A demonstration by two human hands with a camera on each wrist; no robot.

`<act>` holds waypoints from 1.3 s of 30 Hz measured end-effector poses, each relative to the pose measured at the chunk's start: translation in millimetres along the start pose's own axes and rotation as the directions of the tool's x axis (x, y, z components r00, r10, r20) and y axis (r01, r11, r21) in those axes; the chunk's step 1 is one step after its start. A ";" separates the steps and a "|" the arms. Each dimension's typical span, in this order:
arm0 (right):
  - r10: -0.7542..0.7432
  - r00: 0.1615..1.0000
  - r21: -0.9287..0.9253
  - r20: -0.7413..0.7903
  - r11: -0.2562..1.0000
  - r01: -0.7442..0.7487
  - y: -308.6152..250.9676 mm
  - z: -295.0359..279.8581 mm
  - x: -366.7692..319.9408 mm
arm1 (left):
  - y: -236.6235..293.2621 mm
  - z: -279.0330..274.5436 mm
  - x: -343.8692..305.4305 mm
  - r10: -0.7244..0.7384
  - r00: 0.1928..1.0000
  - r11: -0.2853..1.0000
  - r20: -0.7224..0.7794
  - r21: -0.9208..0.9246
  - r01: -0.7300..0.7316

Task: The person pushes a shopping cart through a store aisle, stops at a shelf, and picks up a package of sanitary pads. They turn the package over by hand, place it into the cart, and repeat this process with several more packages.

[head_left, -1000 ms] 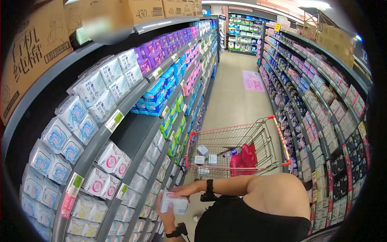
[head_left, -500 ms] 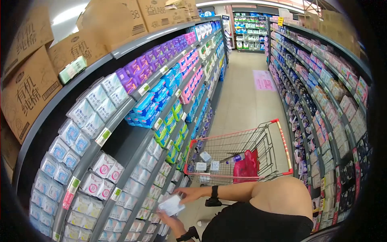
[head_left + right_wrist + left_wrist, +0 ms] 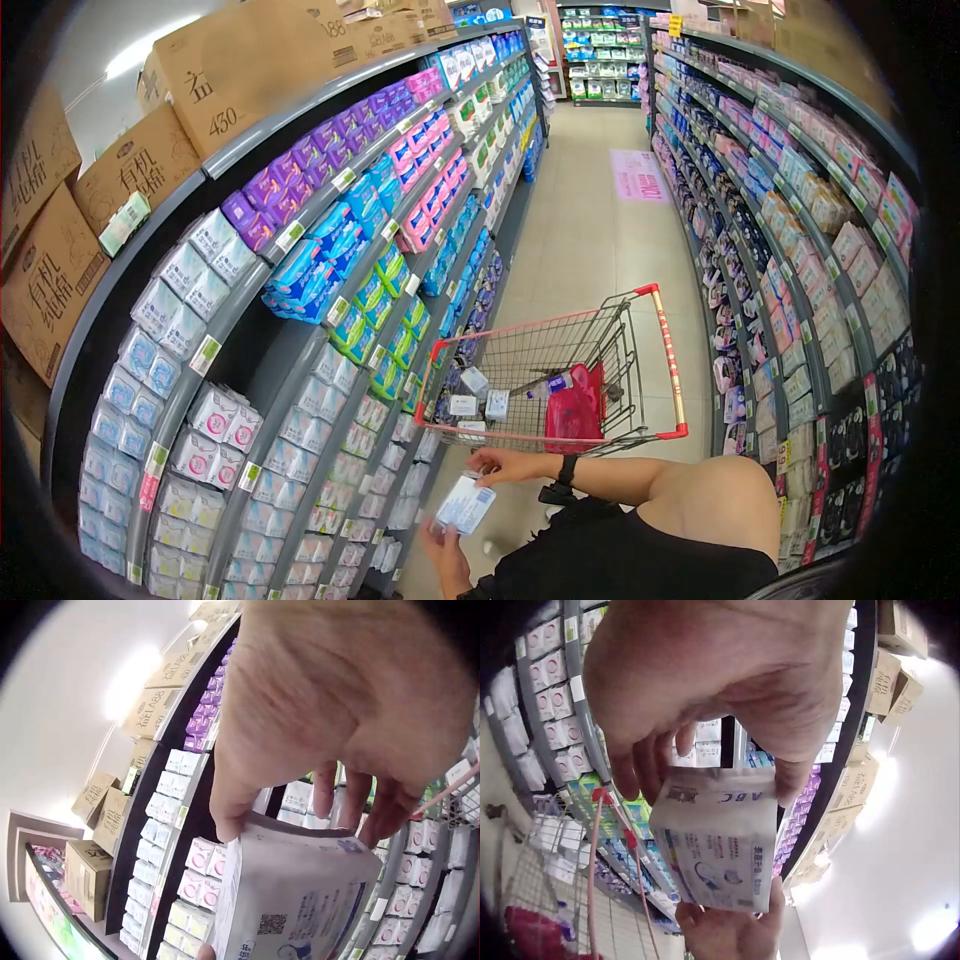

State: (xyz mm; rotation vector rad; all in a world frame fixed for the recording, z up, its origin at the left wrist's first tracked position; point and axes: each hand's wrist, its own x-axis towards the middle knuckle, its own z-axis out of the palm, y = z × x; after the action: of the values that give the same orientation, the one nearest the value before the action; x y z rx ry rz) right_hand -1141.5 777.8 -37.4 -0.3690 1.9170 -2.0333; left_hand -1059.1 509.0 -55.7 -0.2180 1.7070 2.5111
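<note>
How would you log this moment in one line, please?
left hand and right hand: both gripping one white pack | shopping cart: holds other packs

Grey shelving point(image 3: 268, 364): cardboard boxes point(image 3: 55, 285) atop, packs point(image 3: 318, 150) below.

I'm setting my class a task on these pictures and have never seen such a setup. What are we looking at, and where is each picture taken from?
There is no machine arm here: a person works with two bare hands. The wide picture is taken from the head, looking forward and down along a shop aisle. The other two are taken from the wrists, left and right, so a hand looms large at the top of each. The left hand and right hand hold a white pack between them. Nearby stands a cart with smaller-looking white boxes and something red inside. Shelves on both sides bear rows of goods.
</note>
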 end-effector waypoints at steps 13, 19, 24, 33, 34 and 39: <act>-0.049 0.989 0.028 0.138 0.999 0.046 -26.8 42.1 -54.0 | 45.9 -7.7 -35.3 0.096 0.994 0.980 0.048 0.173 -0.102; -0.025 0.977 0.137 0.212 0.991 -0.005 -20.5 112.0 -56.9 | 31.8 -68.7 -62.2 0.056 0.998 0.996 -0.026 0.078 -0.054; -0.017 0.973 0.034 0.229 0.999 0.010 -48.3 155.3 -57.8 | 37.0 -81.4 -88.4 0.088 0.996 0.996 0.003 -0.022 -0.088; 0.012 0.988 -0.024 0.156 1.000 -0.008 -15.7 182.2 -55.8 | 65.4 -109.7 -101.1 0.144 0.989 0.985 -0.012 0.100 -0.143; 0.011 0.987 0.005 0.162 1.000 -0.012 -15.9 184.9 -55.3 | 64.1 -113.0 -97.7 0.178 0.983 0.977 -0.047 0.127 -0.171; -0.178 0.954 0.133 0.240 0.980 0.150 1.4 192.5 -44.7 | 58.7 -130.1 -80.7 0.299 0.953 0.954 -0.048 -0.016 -0.300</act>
State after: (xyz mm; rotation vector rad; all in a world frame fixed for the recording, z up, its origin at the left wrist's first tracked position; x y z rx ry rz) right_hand -1023.6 619.8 -24.8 -0.7415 1.6595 -2.0720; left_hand -980.8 366.4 -35.2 -0.0164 1.8536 2.7569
